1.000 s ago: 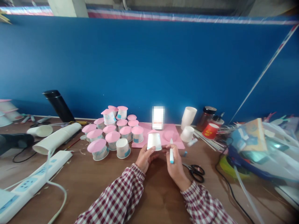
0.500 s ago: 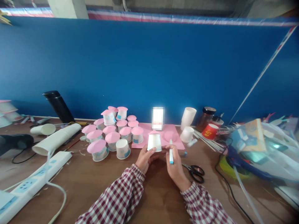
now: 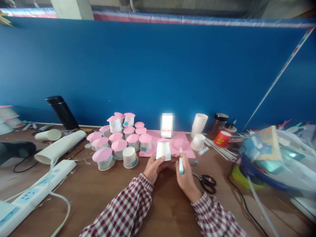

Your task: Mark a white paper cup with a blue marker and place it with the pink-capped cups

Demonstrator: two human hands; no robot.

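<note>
A white paper cup (image 3: 163,151), upside down, is held low over the table by my left hand (image 3: 152,168), its thumb on the cup's near rim. A faint blue mark shows along that rim. My right hand (image 3: 184,176) grips a marker pen (image 3: 181,164) with a light blue end, close to the cup's right side. Behind the cup lies a pink sheet (image 3: 154,135) with a pink paper disc (image 3: 180,144) on it. To the left stand several upturned cups with pink paper cone tops (image 3: 119,145) and one bare upturned cup (image 3: 130,157).
Scissors (image 3: 208,183) lie right of my right hand. A white cup (image 3: 198,142), a tall stack of cups (image 3: 199,124) and a red cup (image 3: 222,139) stand at the right. A power strip (image 3: 34,192) and paper tube (image 3: 60,146) lie left. A blurred-out phone-like screen (image 3: 167,123) stands behind.
Both hands, the held cup and the marker pen keep almost the same place. The small paper cup lying at the far left has shifted slightly to the right.
</note>
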